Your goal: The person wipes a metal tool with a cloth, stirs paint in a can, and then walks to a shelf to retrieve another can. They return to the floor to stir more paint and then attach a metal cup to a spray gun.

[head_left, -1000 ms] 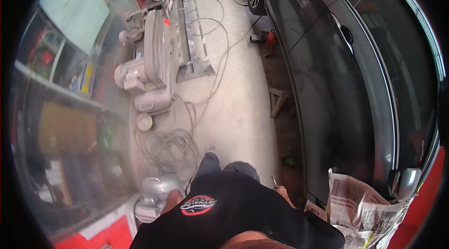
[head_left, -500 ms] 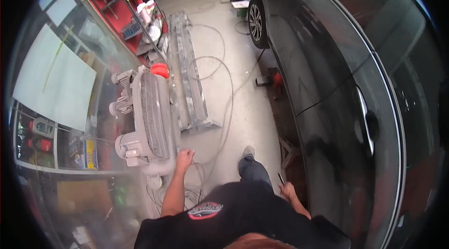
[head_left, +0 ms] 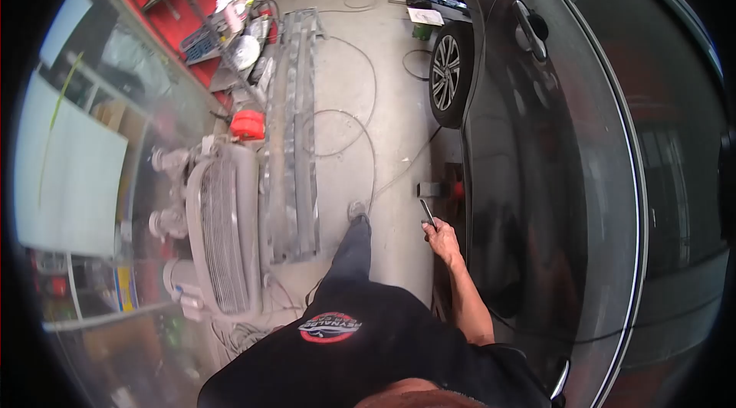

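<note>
Held out ahead of the body on the car's side, a slim dark tool (head_left: pixel 426 212) juts from the fingers of a worker's right hand (head_left: pixel 441 238), its exact kind too small to make out. Its long axis runs forward and slants slightly left, angling away from the bodywork, with the free tip farthest from the wrist. The fingers are curled around the near end, leaving no visible gap; the right is the only hand on it. The left hand is out of frame, and whether it grips anything cannot be told.

Just past the tip, as the head camera sees it, lies a square-ended dark bar (head_left: pixel 432 190) with red behind it, low at the car's edge; the gap in height cannot be judged. To the right of the hand stretches the dark car door (head_left: pixel 529 201), close to the forearm, with a spoked wheel (head_left: pixel 449 75) farther ahead. To the left, a leg in dark trousers (head_left: pixel 349 255) reaches forward over the pale floor (head_left: pixel 402 121). Beyond it lie a long metal section (head_left: pixel 291 140) and a dusty air compressor (head_left: pixel 225 232), both well apart from the tool.
</note>
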A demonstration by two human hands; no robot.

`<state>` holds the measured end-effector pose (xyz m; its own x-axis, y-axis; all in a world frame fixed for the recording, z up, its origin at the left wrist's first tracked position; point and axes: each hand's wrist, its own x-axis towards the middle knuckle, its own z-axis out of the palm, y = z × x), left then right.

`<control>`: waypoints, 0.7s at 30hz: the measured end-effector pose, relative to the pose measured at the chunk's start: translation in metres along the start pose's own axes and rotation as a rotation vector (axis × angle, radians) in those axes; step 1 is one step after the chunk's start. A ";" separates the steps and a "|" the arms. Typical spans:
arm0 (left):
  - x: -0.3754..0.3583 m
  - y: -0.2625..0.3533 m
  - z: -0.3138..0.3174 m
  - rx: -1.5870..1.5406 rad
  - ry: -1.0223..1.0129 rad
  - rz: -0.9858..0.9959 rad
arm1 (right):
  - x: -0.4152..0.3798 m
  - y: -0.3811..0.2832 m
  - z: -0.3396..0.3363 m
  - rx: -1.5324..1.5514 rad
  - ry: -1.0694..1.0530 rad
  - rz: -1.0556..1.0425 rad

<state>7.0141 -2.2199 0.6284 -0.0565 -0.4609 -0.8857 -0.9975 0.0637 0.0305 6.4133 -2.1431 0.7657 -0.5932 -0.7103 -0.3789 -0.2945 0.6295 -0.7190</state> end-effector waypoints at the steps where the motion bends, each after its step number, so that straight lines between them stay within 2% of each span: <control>1: 0.034 0.015 -0.028 0.017 0.000 0.004 | 0.020 -0.001 0.001 0.022 0.015 0.027; 4: 0.156 0.065 -0.112 0.016 0.090 0.056 | 0.081 0.028 0.007 0.047 0.046 0.104; 5: 0.201 0.107 -0.151 -0.054 0.153 0.078 | 0.087 0.005 -0.005 0.208 0.025 0.157; 6: 0.226 0.163 -0.198 -0.162 0.223 0.114 | 0.100 -0.005 -0.015 0.036 0.052 0.101; 7: 0.232 0.225 -0.241 -0.290 0.286 0.159 | 0.110 -0.026 -0.023 0.065 0.065 0.150; 8: 0.218 0.314 -0.320 -0.132 0.450 0.344 | 0.123 -0.080 -0.036 0.229 0.034 0.164; 10: 0.180 0.489 -0.434 -0.121 0.647 0.647 | 0.186 -0.059 -0.034 0.238 -0.015 0.149; 11: 0.147 0.569 -0.498 -0.129 0.725 0.774 | 0.213 -0.085 -0.041 0.289 -0.074 0.201; 12: 0.117 0.628 -0.552 -0.130 0.799 0.857 | 0.253 -0.060 -0.043 0.170 -0.077 0.063; 13: 0.090 0.684 -0.611 -0.107 0.868 0.938 | 0.291 -0.049 -0.052 0.247 -0.216 0.310; 15: 0.058 0.772 -0.715 -0.063 0.996 1.049 | 0.352 -0.058 -0.051 0.152 -0.345 0.203; 17: 0.082 0.815 -0.817 -0.037 1.095 1.007 | 0.413 -0.087 -0.046 0.120 -0.372 0.116; 18: 0.130 0.856 -0.876 -0.080 1.111 0.928 | 0.488 -0.108 -0.074 0.120 -0.276 0.076; 19: 0.174 0.856 -0.913 -0.165 1.089 0.799 | 0.524 -0.125 -0.093 0.106 -0.250 0.031; 20: 0.248 0.845 -0.923 -0.398 1.062 0.771 | 0.557 -0.136 -0.107 0.139 -0.240 0.129; 21: 0.301 0.808 -0.910 -0.308 1.212 0.854 | 0.590 -0.146 -0.115 0.188 -0.228 0.222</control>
<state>6.1526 -3.1122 0.8083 -0.4527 -0.8209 0.3482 -0.6090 0.5699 0.5517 6.0198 -2.6181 0.7146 -0.4385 -0.6280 -0.6429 -0.0221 0.7227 -0.6909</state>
